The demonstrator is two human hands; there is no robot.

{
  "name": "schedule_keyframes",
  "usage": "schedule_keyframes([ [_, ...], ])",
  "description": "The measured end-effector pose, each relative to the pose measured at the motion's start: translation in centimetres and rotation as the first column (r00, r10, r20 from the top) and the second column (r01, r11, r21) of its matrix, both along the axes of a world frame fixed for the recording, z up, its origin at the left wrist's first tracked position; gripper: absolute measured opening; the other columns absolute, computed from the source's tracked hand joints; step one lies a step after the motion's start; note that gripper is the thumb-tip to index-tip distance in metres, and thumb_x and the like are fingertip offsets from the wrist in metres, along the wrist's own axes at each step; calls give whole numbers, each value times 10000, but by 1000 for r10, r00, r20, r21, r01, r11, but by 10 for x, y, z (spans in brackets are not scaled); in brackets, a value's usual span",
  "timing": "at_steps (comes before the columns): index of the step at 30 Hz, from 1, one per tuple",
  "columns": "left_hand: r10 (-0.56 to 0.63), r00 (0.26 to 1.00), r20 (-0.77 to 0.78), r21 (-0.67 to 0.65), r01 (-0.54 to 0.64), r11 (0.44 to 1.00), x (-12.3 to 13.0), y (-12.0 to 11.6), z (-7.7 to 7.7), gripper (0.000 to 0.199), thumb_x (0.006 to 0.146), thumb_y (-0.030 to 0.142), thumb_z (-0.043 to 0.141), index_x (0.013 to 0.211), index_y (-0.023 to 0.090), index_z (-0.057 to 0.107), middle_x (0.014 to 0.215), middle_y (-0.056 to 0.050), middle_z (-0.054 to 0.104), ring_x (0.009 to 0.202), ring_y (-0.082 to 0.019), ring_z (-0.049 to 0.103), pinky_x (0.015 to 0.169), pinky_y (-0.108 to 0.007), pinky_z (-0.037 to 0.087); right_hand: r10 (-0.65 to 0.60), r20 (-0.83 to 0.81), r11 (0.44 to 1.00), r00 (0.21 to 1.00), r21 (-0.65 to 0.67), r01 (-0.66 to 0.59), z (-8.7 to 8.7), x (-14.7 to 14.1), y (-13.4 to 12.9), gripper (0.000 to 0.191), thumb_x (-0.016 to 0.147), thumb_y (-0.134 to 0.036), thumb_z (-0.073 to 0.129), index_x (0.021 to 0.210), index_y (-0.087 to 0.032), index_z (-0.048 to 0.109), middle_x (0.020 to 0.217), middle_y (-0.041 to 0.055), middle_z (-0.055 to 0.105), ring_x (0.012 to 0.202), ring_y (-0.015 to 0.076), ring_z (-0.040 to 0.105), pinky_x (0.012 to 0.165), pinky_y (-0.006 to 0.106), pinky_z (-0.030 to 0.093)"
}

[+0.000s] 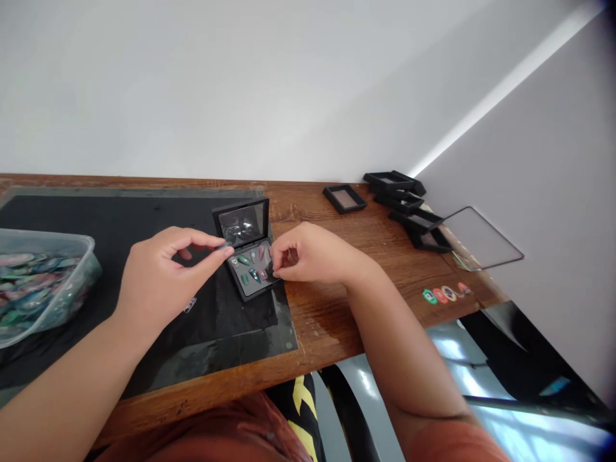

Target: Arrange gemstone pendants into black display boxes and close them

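In the head view, print on the small round coloured stickers (448, 294) is too small to read. The left hand (156, 276) pinches a small dark glossy piece (225, 245) over an open black square hinged box (262, 291) on a black sheet mat (231, 350); the right hand (315, 255) curls at its right edge, its grip's contents unclear.

Wooden table (322, 314), pale walls (192, 83)

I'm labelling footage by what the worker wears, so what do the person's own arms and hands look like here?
The left hand and right hand are both ungloved, with no ring, watch or bracelet visible. Both forearms are bare. On the right arm, a plain rust-orange sleeve ends near the elbow; no left sleeve is in view.
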State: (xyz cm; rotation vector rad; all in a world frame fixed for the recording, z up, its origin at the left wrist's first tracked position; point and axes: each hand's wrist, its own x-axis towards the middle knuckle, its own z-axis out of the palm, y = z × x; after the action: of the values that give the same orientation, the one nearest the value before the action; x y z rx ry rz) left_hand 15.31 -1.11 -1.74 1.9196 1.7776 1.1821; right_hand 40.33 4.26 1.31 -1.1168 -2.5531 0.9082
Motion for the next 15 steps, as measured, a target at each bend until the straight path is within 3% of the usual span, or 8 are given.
schedule_keyframes([
  [9, -53, 998, -31, 85, 55, 995, 0, 1, -5, 83, 865, 330, 740, 907, 320, 811, 930, 24, 794, 797, -190, 666, 698, -324, 514, -2, 40, 1000, 999, 21, 1, -1, -6, -3, 120, 759, -85, 779, 693, -168, 724, 714, -36, 684, 663, 84, 560, 638, 245, 342],
  [15, -83, 996, -15, 123, 85, 989, 1, 0, -5, 111, 886, 320, 722, 944, 328, 817, 969, 19, 795, 850, -196, 705, 609, -300, 489, -11, 19, 1000, 1000, -5, 11, -5, -7, 1, 121, 764, -142, 844, 718, -172, 737, 740, -30, 699, 677, 90, 578, 641, 251, 349],
])
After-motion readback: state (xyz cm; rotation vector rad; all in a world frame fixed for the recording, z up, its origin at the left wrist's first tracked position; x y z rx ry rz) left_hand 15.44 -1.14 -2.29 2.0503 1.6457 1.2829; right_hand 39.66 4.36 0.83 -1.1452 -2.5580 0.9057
